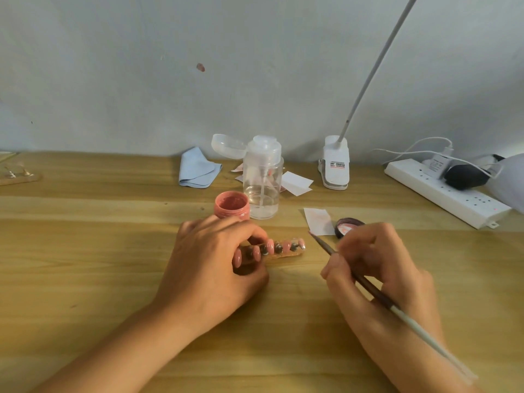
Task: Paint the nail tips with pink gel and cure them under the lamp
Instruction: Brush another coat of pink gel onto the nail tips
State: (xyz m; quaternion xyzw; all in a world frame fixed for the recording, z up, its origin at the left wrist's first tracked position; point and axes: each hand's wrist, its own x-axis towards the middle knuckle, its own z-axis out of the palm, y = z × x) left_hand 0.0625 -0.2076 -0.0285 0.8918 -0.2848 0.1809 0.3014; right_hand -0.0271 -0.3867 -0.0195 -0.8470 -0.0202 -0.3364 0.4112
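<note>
Left hand pins the strip of nail tips flat on the table, fingers closed round its near end, I guess so it won't slide under the brush. Right hand pinches that like a pen, bristles just right of the strip. Open pink gel pot sits close behind for easy dipping.

Setting: a home nail-art workstation. A wood-grain table stands against a plain painted wall. It carries a clip-on lamp, power strip and pump bottle.
</note>
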